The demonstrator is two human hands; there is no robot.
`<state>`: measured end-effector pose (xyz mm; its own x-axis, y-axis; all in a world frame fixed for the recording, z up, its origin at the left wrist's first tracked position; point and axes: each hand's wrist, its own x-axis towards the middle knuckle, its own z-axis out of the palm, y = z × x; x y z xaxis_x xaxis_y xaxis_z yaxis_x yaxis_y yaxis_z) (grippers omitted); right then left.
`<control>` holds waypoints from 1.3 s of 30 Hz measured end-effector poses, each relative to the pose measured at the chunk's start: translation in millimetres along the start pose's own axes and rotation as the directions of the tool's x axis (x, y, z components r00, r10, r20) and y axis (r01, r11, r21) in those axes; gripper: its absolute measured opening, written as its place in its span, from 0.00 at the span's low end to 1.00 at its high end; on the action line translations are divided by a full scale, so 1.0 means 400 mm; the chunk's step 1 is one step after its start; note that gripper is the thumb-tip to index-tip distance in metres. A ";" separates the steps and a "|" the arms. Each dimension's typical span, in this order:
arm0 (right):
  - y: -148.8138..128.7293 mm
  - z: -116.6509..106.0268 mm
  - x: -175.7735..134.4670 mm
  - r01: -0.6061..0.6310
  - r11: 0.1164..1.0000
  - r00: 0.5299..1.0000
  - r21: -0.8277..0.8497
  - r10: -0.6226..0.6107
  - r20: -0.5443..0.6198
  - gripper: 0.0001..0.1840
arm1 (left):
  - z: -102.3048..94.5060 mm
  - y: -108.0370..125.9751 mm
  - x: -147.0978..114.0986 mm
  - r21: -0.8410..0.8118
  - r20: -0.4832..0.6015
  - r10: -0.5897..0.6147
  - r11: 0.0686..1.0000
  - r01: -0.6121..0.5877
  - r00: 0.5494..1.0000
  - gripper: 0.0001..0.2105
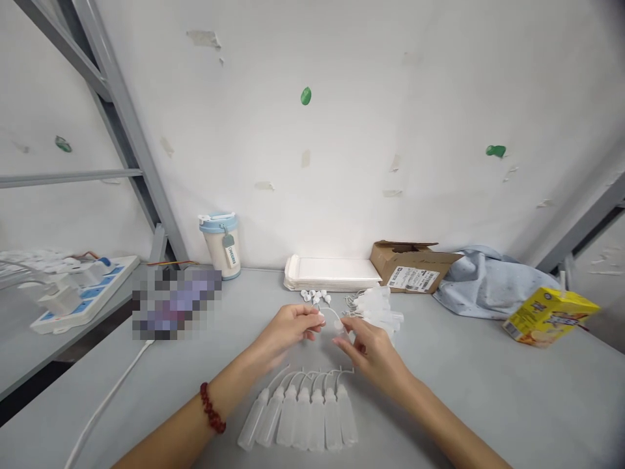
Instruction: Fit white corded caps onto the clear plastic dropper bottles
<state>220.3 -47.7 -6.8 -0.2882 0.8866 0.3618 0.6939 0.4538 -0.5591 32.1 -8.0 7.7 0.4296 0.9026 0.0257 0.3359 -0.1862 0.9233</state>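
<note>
In the middle of the table, my right hand (374,345) is closed round a small translucent squeeze bottle (340,327), mostly hidden by the fingers. A thin white tube (331,310) arcs from its top towards my left hand (295,326). There, thumb and fingertips pinch a small white cap (321,317) at the tube's end. Just beyond the hands is a little heap of white caps (315,298). More translucent bottles (378,309) with tubes lie piled behind my right hand. Several like bottles (303,417), with bent tubes, lie side by side near me.
At the back stand a blue-lidded cup (222,247), a stack of white trays (332,272) and an open cardboard box (407,267). A blue cloth (488,280) and yellow carton (549,316) are right. Left are a blurred-out item (178,303), white cable (110,397) and power strip (88,299).
</note>
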 end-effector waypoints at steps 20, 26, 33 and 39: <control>-0.077 -0.027 -0.004 -0.349 0.730 0.937 0.587 0.274 0.216 0.17 | 0.011 0.069 -0.060 -0.140 0.034 0.191 0.973 -0.185 0.981 0.10; -0.079 -0.040 -0.007 -0.267 0.745 0.960 0.611 0.150 0.235 0.14 | 0.007 0.066 -0.058 -0.173 0.066 0.137 0.977 -0.124 0.988 0.10; -0.079 -0.038 -0.008 -0.253 0.734 0.962 0.630 0.125 0.241 0.13 | -0.002 0.066 -0.057 -0.253 0.095 0.082 0.966 -0.056 0.992 0.09; -0.068 -0.032 -0.005 -0.321 0.603 0.947 0.731 0.190 0.259 0.12 | -0.023 0.062 -0.054 -0.311 0.094 0.005 0.950 0.025 0.996 0.11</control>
<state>210.4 -62.9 17.2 -0.3122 0.9491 0.0428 0.0288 0.0544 -0.9981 23.7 -28.5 33.5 0.5081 0.8613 -0.0063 0.0689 -0.0333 0.9971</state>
